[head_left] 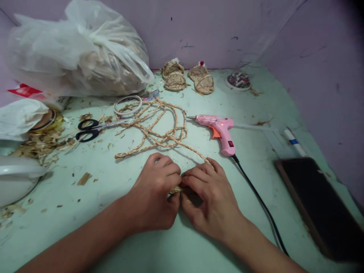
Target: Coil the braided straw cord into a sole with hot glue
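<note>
Close to the table's front, my left hand (160, 189) and my right hand (212, 195) meet, fingers closed on a braided straw rope (175, 190). Most of the part between them is hidden by my fingers. From my right hand the braid runs up and left into a loose tangle on the table, its cut end lying left of my left hand. Beyond my right hand lies a pink glue gun (217, 127) with an orange trigger and a lit light, its nozzle touching or nearly touching the tangle. Black-handled scissors (92, 129) lie left of the rope, blades toward it.
Two small woven slippers (174, 75) stand by the wall near a dish of small beads (239, 80). A stuffed plastic bag (82, 57) fills the back left. A phone (318, 204) lies right, past the black cord (260, 201). A white ring (127, 105) and straw scraps lie left.
</note>
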The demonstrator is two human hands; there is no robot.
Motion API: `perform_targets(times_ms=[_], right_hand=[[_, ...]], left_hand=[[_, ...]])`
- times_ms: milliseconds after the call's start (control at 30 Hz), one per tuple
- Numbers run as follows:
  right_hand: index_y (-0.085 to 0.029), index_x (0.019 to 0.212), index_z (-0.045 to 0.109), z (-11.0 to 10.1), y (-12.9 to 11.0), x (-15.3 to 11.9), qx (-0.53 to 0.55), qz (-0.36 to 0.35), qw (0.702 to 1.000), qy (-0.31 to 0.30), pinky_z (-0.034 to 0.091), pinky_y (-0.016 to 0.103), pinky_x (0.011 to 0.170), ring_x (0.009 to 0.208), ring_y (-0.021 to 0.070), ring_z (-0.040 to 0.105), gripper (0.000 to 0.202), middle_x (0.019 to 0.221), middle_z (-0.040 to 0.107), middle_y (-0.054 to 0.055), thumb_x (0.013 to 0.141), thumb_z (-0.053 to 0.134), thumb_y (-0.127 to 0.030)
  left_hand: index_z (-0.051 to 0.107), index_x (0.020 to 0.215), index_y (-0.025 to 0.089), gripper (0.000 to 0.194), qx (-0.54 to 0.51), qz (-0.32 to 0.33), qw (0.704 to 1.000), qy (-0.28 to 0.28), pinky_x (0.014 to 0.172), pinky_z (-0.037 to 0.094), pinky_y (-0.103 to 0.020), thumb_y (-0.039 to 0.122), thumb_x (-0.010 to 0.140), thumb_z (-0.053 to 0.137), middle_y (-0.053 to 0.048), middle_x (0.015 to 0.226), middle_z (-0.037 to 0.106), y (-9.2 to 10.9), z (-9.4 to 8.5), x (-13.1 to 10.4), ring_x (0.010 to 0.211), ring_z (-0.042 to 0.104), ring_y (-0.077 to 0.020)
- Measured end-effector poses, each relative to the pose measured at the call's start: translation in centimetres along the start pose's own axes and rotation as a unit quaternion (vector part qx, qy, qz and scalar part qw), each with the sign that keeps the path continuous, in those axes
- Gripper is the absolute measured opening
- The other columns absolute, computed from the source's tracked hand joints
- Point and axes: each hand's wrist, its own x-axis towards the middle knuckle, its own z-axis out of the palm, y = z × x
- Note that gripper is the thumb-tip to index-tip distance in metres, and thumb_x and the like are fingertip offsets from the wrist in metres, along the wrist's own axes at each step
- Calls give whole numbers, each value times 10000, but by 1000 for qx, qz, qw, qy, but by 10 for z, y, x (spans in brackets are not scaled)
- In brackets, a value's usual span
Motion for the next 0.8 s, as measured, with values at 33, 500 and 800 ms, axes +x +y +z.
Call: perform_targets(times_ms=[33,500,800], right_hand=[[-195,692,608,0,0,0,1,-1,1000,0,278,467,957,743,205,530,66,705,644,10,691,543,-181],[-171,1018,578,-21,3,-9,-19,-1,998,-60,202,550,1045,918,244,570,324,908,661,60,702,626,-224],[-223,952,580,-51,23,-14,33,-14,992,119,332,467,998,881,192,620,329,902,682,24,701,480,-35]], left_hand=[[541,636,161,76,-1,-2,1000,3,792,356,-418,89,616,551,-11,672,553,0,1,0,751,464,-177],[571,697,168,57,64,-2,998,-24,853,354,-434,162,645,547,-39,737,581,4,-4,0,781,489,-202],[627,880,154,220,122,-29,990,-65,924,314,-489,243,689,563,-79,863,589,25,-16,2,856,500,-242]])
